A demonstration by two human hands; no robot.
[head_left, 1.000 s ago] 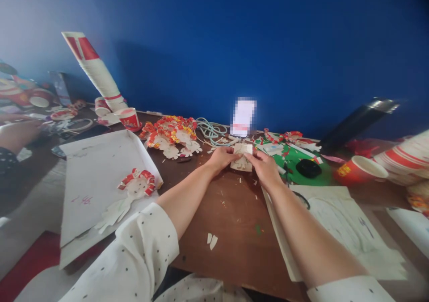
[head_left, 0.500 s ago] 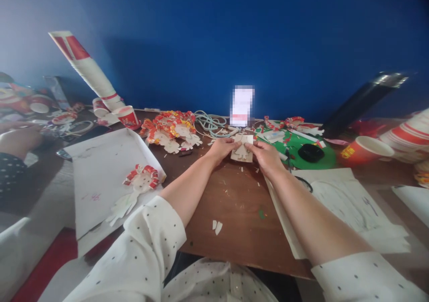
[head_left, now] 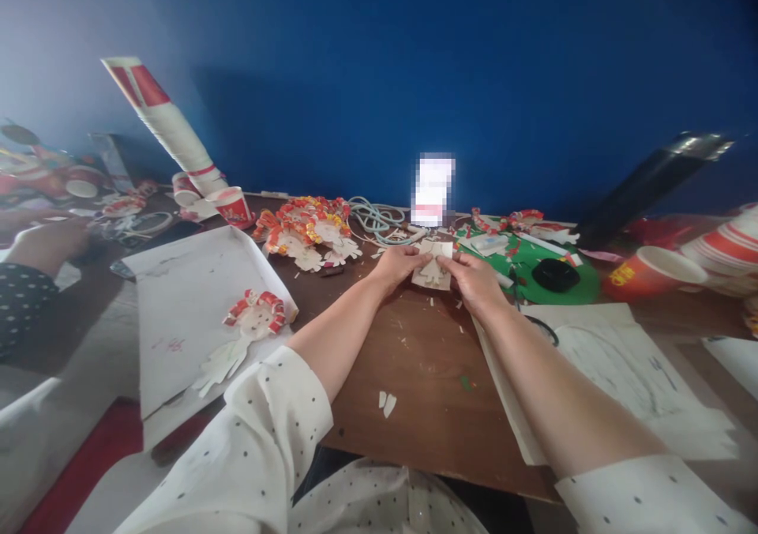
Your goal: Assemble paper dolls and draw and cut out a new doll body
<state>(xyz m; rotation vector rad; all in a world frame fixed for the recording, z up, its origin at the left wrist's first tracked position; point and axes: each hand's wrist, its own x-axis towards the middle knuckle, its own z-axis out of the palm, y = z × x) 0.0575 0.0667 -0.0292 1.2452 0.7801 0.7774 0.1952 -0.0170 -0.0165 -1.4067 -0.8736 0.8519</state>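
Both hands hold a small off-white paper figure on a paper rectangle (head_left: 433,275) by its two sides, above the brown table. My left hand (head_left: 400,268) pinches the left edge with its thumb on top. My right hand (head_left: 474,278) grips the right edge the same way. Whether figure and rectangle are one piece I cannot tell. Behind them a lit phone (head_left: 434,189) stands against the blue wall. Two white paper scraps (head_left: 388,404) lie on the table nearer my body.
Paper dolls with red and orange rims (head_left: 305,230) are piled back left. A white box lid (head_left: 183,305) bears another doll. Right are a green sheet (head_left: 572,285) with a black roll, drawn paper (head_left: 621,360) and a red paper cup (head_left: 651,273). A co-worker's hand (head_left: 50,242) shows far left.
The whole view has shifted slightly, so things sit a little farther right. Both hands keep hold of the paper figure in nearly the same pose.
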